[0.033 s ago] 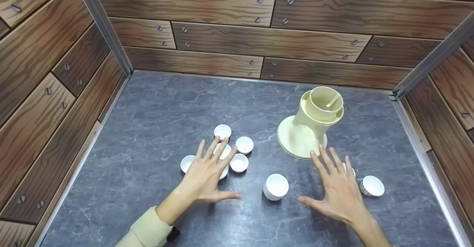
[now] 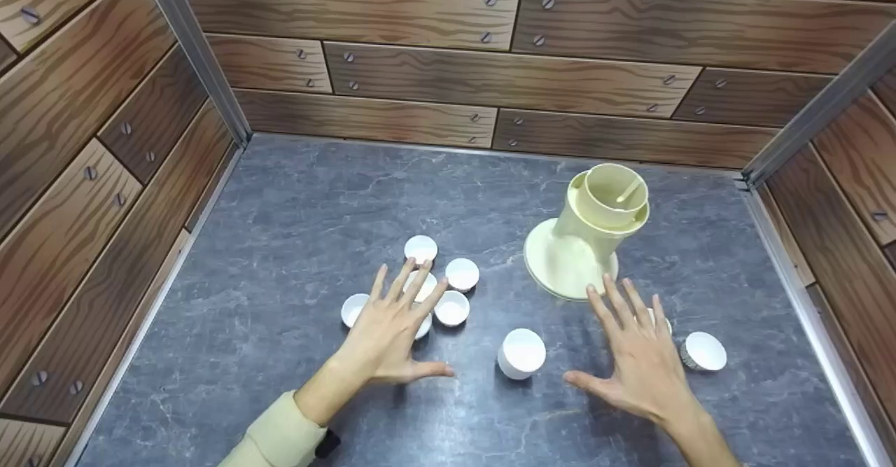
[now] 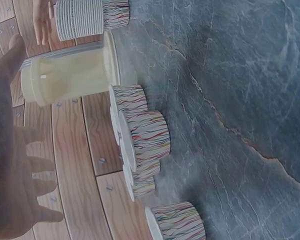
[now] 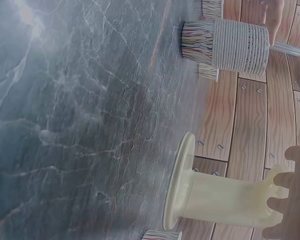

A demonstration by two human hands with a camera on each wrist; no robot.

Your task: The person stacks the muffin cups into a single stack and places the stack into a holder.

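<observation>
My left hand is held above the table, fingers spread, overlapping a cluster of small white paper cups in the head view. The left wrist view shows this hand apart from the cups, whose sides carry thin coloured lines. My right hand, also spread and holding nothing, is in front of a cream plastic stand with a round base and an upright tube. Between the hands stands a tall stack of nested paper cups. A paper cup sits right of the right hand; another is partly hidden behind its fingers.
The dark grey marbled tabletop is enclosed by wood-patterned walls at the back and sides. Metal strips edge the table where it meets the walls. An open ring-like cup sits in the stand's top.
</observation>
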